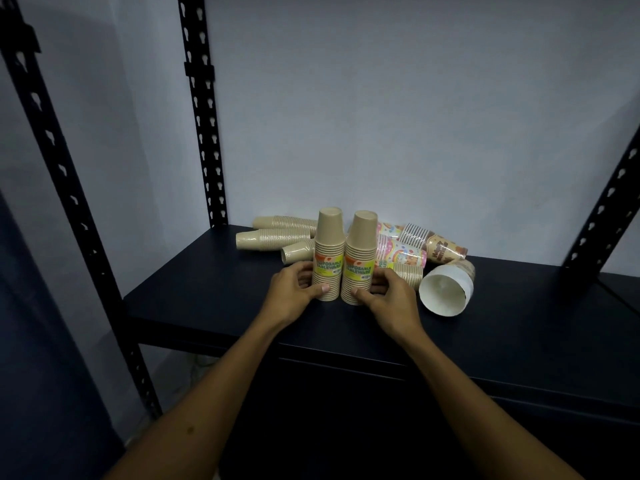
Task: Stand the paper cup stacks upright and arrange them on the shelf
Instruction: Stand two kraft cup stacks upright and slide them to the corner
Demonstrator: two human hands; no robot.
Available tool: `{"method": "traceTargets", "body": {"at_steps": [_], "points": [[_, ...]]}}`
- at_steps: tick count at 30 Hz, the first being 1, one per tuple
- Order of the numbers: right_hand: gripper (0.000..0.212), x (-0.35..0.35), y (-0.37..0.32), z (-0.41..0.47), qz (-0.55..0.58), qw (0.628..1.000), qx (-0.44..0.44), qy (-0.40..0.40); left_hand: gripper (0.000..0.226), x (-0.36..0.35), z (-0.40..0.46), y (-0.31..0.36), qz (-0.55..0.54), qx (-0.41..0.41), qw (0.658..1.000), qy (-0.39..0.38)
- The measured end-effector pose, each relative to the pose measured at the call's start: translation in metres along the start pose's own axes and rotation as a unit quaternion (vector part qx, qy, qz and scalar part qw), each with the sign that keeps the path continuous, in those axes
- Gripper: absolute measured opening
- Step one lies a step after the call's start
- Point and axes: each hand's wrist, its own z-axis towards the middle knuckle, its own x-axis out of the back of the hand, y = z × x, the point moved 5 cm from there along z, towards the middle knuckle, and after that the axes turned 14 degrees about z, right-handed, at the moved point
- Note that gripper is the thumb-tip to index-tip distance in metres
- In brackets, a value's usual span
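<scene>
While each hand's grip [298,284] [382,291] clasps one: two upright kraft stacks [328,254] [360,258], three kraft stacks lying [277,237].

Upright kraft-brown cup stacks [328,254] [360,258], yellow-green labels [359,270]. Lying stacks: plain brown [273,239], pink rainbow-print [401,252], brown striped with bear print [434,242]. Shelf [207,292] dark navy; uprights [204,109] black; wall [415,116] pale grey.

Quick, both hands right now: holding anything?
Left hand: grips the left upright cup stack.
Right hand: grips the right upright cup stack.
</scene>
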Motion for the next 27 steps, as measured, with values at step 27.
{"method": "traceTargets", "body": {"at_steps": [27], "points": [[0.036, -0.243, -0.014, 0.060, 0.007, 0.984, 0.067, -0.164, 0.036, 0.167, 0.016, -0.124, 0.092, 0.163, 0.956, 0.226]]}}
